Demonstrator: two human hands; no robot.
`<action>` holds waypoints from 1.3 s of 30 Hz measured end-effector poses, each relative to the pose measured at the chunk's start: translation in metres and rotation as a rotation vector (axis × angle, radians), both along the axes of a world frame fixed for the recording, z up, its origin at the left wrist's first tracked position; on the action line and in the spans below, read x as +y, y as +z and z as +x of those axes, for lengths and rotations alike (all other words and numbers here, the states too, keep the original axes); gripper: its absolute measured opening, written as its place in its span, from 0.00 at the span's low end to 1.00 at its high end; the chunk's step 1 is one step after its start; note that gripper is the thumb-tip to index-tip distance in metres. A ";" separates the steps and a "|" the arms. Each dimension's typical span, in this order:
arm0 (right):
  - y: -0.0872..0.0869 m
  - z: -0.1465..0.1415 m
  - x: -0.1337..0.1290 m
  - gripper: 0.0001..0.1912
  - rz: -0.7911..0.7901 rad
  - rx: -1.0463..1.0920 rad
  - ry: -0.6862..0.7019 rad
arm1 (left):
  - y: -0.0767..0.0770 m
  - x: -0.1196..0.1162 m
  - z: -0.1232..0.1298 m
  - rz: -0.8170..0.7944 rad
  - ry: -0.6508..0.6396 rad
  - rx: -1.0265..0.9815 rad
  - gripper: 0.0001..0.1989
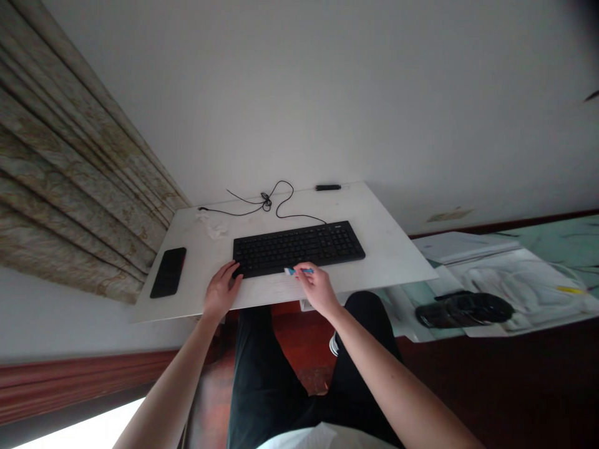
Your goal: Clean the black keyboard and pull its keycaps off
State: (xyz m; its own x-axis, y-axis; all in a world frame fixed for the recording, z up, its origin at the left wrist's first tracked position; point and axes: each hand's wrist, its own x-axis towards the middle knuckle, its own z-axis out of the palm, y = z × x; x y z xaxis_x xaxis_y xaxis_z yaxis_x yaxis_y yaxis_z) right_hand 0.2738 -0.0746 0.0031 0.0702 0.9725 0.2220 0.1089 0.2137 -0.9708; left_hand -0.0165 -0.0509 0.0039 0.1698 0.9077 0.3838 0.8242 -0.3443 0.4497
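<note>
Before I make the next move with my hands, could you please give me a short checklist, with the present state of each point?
1. Blue tool in right hand: ok, held at the keyboard's near edge.
2. Left hand gripping the keyboard firmly: cannot tell; its fingers are at the near left corner.
3. Cable away from both hands: ok, it lies behind the keyboard.
4. Phone apart from the keyboard: ok, it lies to the left.
5. Gaps between keys clean: cannot tell, too small to see.
</note>
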 end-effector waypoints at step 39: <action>0.018 -0.048 -0.005 0.09 0.156 -0.333 -0.061 | 0.001 0.000 0.000 -0.039 0.010 -0.019 0.19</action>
State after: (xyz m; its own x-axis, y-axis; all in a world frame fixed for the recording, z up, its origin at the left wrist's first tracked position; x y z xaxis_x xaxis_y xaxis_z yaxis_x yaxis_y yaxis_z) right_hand 0.2255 -0.0792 0.0216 0.0255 0.9213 0.3880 0.4305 0.3402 -0.8360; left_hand -0.0166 -0.0509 0.0053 0.1533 0.9236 0.3515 0.8188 -0.3178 0.4781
